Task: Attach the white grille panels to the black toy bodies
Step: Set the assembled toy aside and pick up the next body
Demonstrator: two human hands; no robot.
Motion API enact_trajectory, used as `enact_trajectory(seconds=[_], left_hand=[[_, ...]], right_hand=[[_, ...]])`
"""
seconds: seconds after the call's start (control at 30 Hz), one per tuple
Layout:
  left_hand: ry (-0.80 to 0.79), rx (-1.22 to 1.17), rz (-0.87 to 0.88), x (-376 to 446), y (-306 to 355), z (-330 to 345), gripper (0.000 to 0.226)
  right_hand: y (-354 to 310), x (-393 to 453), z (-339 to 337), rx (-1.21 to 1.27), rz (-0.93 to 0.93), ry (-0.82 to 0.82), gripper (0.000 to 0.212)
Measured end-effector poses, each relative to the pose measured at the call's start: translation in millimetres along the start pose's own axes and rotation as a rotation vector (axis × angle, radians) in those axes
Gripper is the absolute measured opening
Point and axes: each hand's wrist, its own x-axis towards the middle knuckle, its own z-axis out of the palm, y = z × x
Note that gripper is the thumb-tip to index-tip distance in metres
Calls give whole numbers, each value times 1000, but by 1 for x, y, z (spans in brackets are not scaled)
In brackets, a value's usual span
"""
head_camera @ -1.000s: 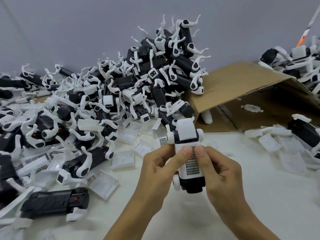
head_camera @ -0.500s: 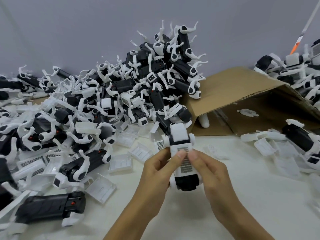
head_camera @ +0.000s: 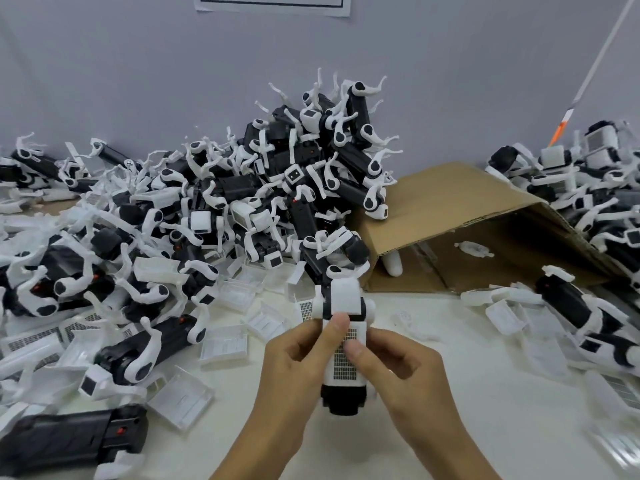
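Observation:
A black toy body with white joints stands upright between my hands above the white table. A white grille panel lies on its front face. My left hand grips the body from the left, its thumb pressing the top of the panel. From the right, my right hand holds the body with its thumb on the panel's middle. Loose white grille panels lie scattered on the table to the left.
A tall heap of black and white toy bodies fills the left and centre back. An open cardboard box lies on its side at the right. More toys and panels lie at far right. One black body lies at the near left.
My right thumb has slid down the grille panel while the left thumb stays near its top. The toy and both hands have stayed in about the same place.

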Motion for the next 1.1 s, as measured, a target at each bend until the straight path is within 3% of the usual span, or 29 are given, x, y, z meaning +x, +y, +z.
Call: enact_trajectory(seconds=[0.17, 0.37, 0.5, 0.63, 0.8, 1.0, 1.1], left_hand=[[-4, 75, 3, 3, -8, 0, 41], [-66, 237, 123, 6, -16, -1, 26], [-78, 230, 152, 7, -15, -6, 25], [-128, 314, 192, 8, -13, -2, 19], [-33, 394, 225, 15, -25, -2, 24], [32, 453, 259, 22, -31, 3, 28], [47, 400, 229, 23, -30, 1, 30]], right_hand=[[2, 1, 0, -37, 10, 35, 16], [-2, 5, -5, 17, 194, 200, 40], [-17, 4, -18, 12, 333, 4, 61], [-43, -2, -48, -191, 302, -72, 60], [-114, 21, -117, -449, 86, 170, 33], [-217, 120, -217, -649, -193, 671, 40], [-227, 142, -246, -698, -79, 753, 65]])
